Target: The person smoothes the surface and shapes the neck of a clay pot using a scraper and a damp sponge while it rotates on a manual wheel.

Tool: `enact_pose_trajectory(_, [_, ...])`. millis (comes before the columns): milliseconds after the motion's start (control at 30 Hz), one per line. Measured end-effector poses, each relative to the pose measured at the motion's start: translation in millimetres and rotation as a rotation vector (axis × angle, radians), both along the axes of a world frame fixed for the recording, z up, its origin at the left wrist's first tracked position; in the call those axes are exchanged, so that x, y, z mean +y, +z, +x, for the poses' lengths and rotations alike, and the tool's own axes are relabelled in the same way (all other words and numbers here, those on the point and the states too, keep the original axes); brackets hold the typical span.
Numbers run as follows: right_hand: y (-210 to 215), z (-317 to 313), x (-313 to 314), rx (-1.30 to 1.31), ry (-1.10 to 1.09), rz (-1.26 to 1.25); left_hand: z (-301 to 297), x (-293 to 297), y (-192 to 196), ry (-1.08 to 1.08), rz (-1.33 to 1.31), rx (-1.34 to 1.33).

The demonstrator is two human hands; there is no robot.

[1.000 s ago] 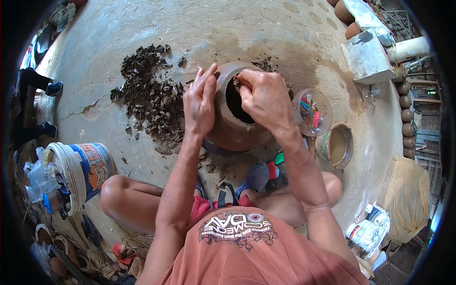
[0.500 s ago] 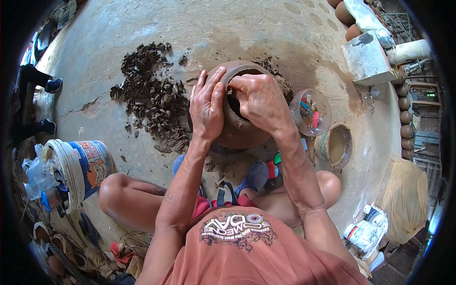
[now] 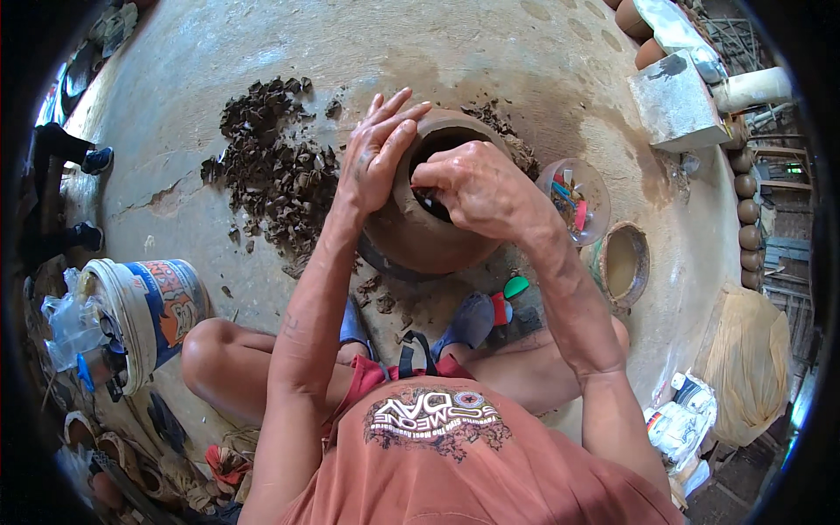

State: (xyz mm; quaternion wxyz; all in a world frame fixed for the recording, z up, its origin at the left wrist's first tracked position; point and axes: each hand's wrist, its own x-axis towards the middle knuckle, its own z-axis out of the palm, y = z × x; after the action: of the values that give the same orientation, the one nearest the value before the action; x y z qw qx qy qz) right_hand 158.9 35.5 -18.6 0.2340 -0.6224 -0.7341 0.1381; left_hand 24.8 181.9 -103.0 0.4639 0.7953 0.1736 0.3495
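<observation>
The cracked, stained floor (image 3: 332,39) bears dark clay scraps (image 3: 282,179) and a round clay pot (image 3: 437,249); the left hand (image 3: 374,157) spreads against it, while the right hand (image 3: 481,188) curls over it, grip indiscernible.

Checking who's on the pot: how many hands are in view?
2: the left hand lies against the left side of the pot; the right hand reaches into its mouth. Another person at far left shows only legs; their hands are out of view.

Printed shirt (image 3: 455,464) and bucket (image 3: 143,319)
White words run upside down in view across the rust-coloured shirt; orange letters stand on the bucket's blue-and-white label (image 3: 178,302); marks on a white package (image 3: 684,426) are too small to read.
</observation>
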Motion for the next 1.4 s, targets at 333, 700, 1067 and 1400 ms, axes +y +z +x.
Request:
enact_pose_trajectory(333, [62.0, 50.8, -27.1, 0.110, -0.092, 0.051, 4.8, 18.1, -7.3, 0.034, -0.070, 0.008])
enact_pose_trajectory(700, [-13.9, 129.1, -67.9, -0.107, -0.882, 0.140, -44.6, -59.1, -19.8, 0.230, -0.260, -0.126])
enact_pose_trajectory(1067, [43.6, -10.2, -22.7, 0.168, -0.719, 0.158, -50.3, -107.8, -12.8, 0.401, -0.100, 0.016])
enact_pose_trajectory(1400, [0.9, -31.7, 9.6, 0.044, -0.502, 0.137, -36.0, -121.2, -5.1, 0.457, -0.144, 0.076])
